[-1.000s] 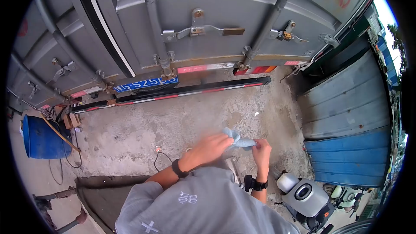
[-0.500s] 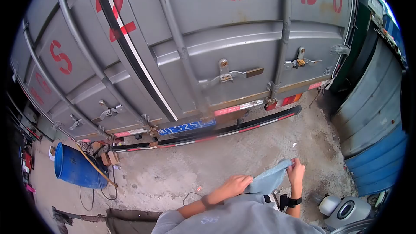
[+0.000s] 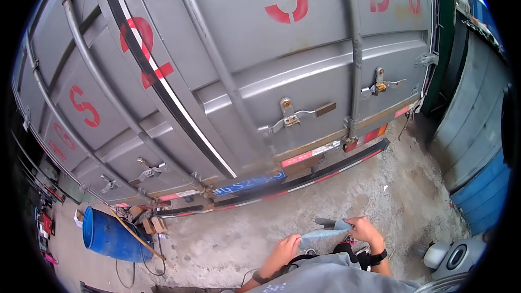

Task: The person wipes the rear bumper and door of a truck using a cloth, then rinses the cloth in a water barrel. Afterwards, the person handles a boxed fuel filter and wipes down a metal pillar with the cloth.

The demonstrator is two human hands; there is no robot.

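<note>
A light blue cloth [image 3: 325, 233] is stretched in a narrow band in front of my body. My left hand [image 3: 286, 248] pinches its left end between thumb and fingers. Its right end is gripped by my right hand [image 3: 366, 230], which wears a dark band at the wrist. A greyish flap of material sticks out beyond the band, near the right hand; whether it belongs to the cloth I cannot tell. Both hands are above the concrete ground, with part of my shoes showing below.
Ahead stands the grey rear of a truck box [image 3: 304, 76] with latch handles and a low striped bumper [image 3: 260, 202]. At left, a blue barrel [image 3: 111, 234] lies tilted beside bricks [image 3: 154, 224] and a stick. Metal sheeting [image 3: 472, 108] and a grey-white container [image 3: 461, 258] are at right.
The cloth hung as a broad sheet and is now drawn into a narrow band. My view has tilted upward, so the truck, barrel and ground sit lower in it.
</note>
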